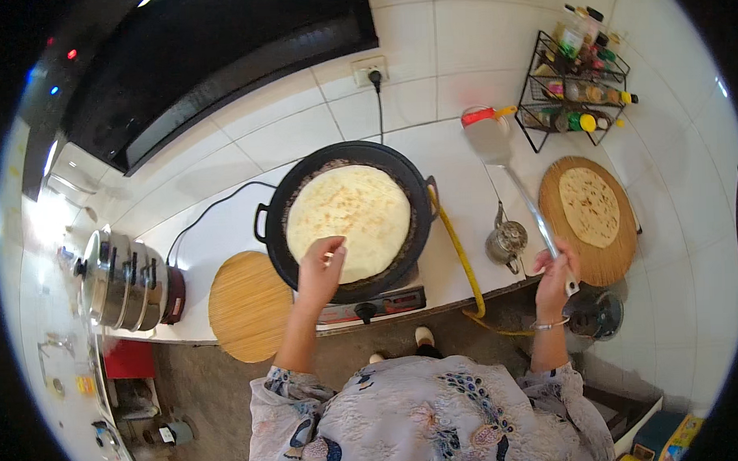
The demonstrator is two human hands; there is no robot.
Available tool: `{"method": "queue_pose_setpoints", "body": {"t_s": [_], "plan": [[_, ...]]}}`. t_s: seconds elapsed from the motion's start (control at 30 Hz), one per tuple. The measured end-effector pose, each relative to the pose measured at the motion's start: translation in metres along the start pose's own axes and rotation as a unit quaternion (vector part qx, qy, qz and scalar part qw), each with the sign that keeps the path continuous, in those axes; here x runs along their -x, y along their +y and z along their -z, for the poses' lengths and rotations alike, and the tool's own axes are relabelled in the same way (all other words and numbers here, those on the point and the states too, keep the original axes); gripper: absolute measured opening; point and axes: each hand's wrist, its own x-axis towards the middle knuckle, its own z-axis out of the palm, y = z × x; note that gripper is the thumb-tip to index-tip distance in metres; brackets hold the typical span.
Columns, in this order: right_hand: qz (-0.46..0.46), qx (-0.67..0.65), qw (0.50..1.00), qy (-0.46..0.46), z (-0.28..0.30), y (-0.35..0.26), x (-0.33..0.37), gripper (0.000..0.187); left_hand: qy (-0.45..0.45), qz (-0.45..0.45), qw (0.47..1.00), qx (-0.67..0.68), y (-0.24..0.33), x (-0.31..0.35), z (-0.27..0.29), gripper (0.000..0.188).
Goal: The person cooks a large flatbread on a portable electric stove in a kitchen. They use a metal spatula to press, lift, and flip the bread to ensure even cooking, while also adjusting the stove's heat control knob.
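A large pale flatbread with light brown spots lies in a black two-handled pan. My left hand is over the near edge of the flatbread, its fingers pinched together. Whether the fingertips grip anything there, I cannot tell. On the right, my right hand is wrapped round the handle end of a long metal spatula, held diagonally with its broad blade up and away from the pan. Past it, a browned flatbread rests on a round wooden board.
Under the pan stands an electric cooker with a knob. Left of it are a round slatted mat and a stacked steamer. A metal oil pot, a yellow hose and a condiment rack are to the right.
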Motion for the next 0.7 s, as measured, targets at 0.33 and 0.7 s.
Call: {"method": "queue_pose_setpoints", "body": {"t_s": [0.33, 0.7], "plan": [[-0.188, -0.114, 0.961, -0.169, -0.165, -0.019, 0.113, 0.034, -0.225, 0.144, 0.911, 0.314, 0.018, 0.068, 0.002, 0.038], [-0.129, 0.010, 0.895, -0.427, -0.194, -0.060, 0.184, 0.092, -0.278, 0.223, 0.825, 0.439, -0.036, 0.123, 0.025, 0.041]]}}
